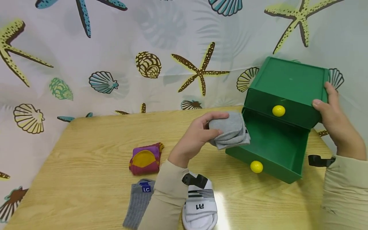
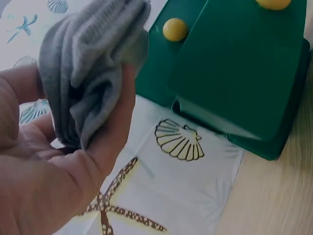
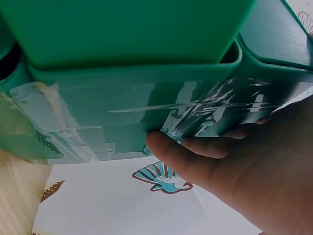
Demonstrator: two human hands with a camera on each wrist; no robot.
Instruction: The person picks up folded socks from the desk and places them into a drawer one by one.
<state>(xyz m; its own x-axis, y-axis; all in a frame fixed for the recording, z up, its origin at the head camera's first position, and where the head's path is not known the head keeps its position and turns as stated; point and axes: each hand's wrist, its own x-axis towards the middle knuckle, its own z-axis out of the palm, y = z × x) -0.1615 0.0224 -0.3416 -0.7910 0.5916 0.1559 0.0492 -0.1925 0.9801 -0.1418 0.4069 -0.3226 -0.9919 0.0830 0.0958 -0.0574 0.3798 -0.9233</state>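
My left hand (image 1: 198, 131) holds a folded pair of grey socks (image 1: 230, 129), thumb on one side and fingers on the other. The bundle overlaps the left side of a pulled-out lower drawer (image 1: 273, 140) in the head view; the drawer's bare green floor shows. This drawer belongs to a green two-drawer box (image 1: 293, 80) with yellow round knobs, its upper drawer pushed in. My right hand (image 1: 339, 118) rests at the box's right side, thumb on the top edge and fingers extended. In the right wrist view, clear tape (image 3: 127, 112) crosses the box by the fingers.
Left of the left arm lie folded maroon, purple and yellow socks (image 1: 145, 159) and grey ribbed socks (image 1: 138, 204) with a blue label. White socks with black stripes (image 1: 199, 207) lie right of that forearm. A shell-and-starfish cloth (image 1: 161, 38) hangs behind the wooden table (image 1: 86, 153).
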